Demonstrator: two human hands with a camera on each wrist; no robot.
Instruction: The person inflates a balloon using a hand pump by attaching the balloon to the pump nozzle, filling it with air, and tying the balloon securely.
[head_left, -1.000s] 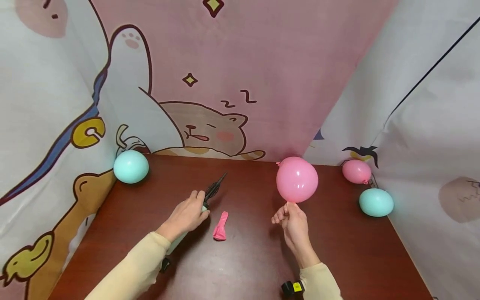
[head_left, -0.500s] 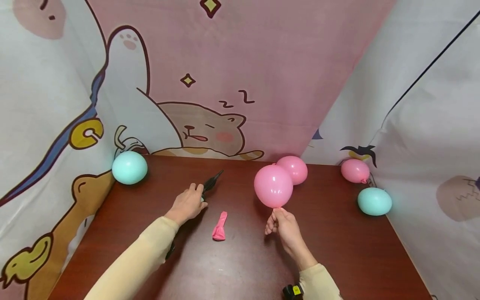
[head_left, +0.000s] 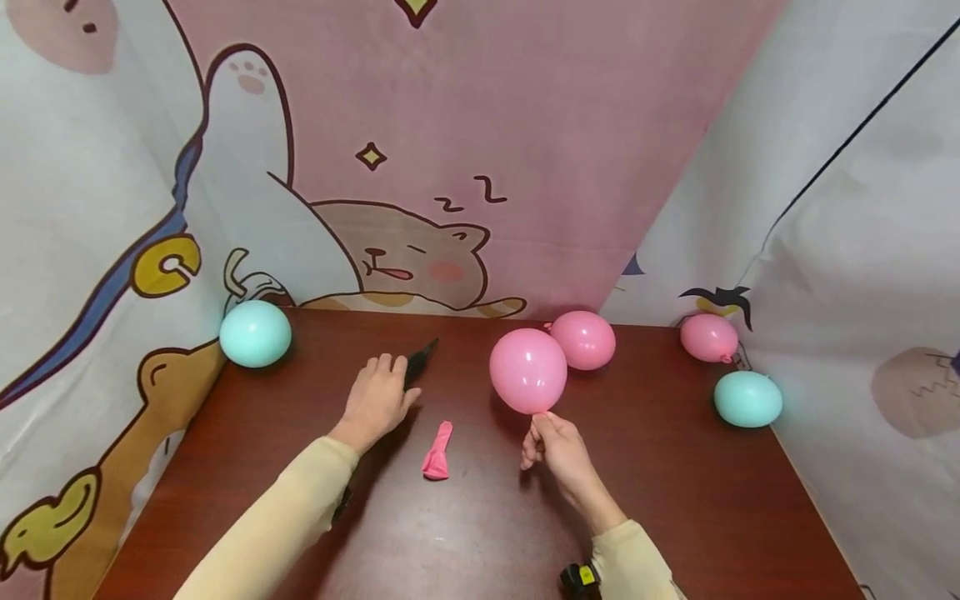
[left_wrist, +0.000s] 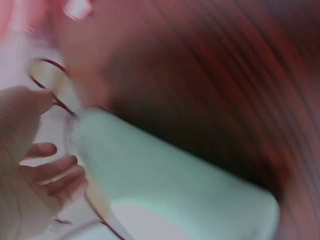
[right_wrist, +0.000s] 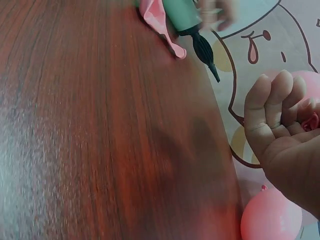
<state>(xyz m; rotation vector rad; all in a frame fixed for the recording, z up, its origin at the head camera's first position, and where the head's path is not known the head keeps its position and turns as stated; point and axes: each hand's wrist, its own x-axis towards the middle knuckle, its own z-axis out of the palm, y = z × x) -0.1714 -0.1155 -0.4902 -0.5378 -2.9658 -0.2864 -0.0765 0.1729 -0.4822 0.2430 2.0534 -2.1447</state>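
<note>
Thumb and index finger of my right hand [head_left: 567,458] pinch the neck of an inflated pink balloon [head_left: 528,371], round and held above the table. In the right wrist view its knotted-looking pink neck [right_wrist: 311,121] shows among the curled fingers. My left hand [head_left: 377,400] is over a balloon hand pump, whose black nozzle [head_left: 420,361] points away past the fingers. The left wrist view shows the pale green pump barrel [left_wrist: 165,175] lying on the table beside that hand, with loosely bent fingers apart from it. A limp pink balloon [head_left: 437,454] lies between the hands.
Another inflated pink balloon [head_left: 583,340] rests at the back, behind the held one. A teal balloon [head_left: 256,334] sits in the back left corner. A smaller pink balloon [head_left: 709,337] and a teal one [head_left: 748,399] lie at right. Printed cloth [head_left: 525,125] walls the table [head_left: 480,550].
My right hand has moved left with the pink balloon, uncovering the pink balloon behind it. My left hand, earlier around the pump, has loosened; the pump lies lower beneath it.
</note>
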